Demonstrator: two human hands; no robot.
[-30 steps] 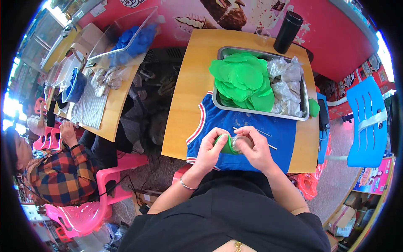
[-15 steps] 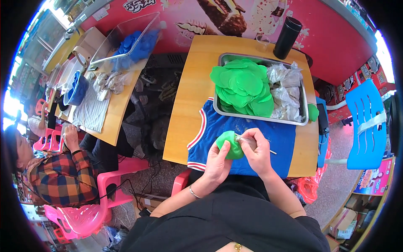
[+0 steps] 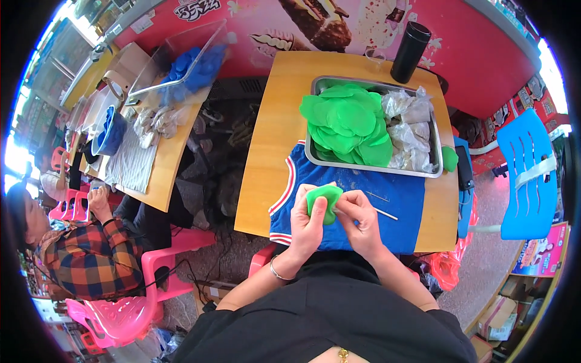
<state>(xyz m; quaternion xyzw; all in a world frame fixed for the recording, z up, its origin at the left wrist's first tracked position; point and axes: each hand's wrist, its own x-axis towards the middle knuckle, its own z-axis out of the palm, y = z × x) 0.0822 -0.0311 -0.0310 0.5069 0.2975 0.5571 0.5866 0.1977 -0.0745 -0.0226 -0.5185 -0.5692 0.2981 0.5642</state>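
My left hand (image 3: 306,222) grips a thin, bent green petal-shaped piece (image 3: 324,197), thumb pressed on its face. The fingertips of my right hand (image 3: 359,222) pinch together at the piece's right edge; whatever else lies between them is too small to make out. Both hands are above a blue garment (image 3: 396,196) with red-and-white trim, spread over the table's near side. A thin pale stick (image 3: 386,215) lies on the garment, right of my right hand. Beyond is a metal tray (image 3: 369,171) with a heap of green pieces (image 3: 348,124) and clear plastic bags (image 3: 413,136) of pale contents.
A black bottle (image 3: 412,53) and a clear cup (image 3: 375,55) stand behind the tray. One green piece (image 3: 449,159) lies at its right. A blue chair (image 3: 526,175) is at the right. Leftward, a person in a checked shirt (image 3: 91,263) sits at another table (image 3: 163,175).
The green piece has turned and looks narrower, more folded between my fingers. My right fingertips have moved from its top edge down to its right side.
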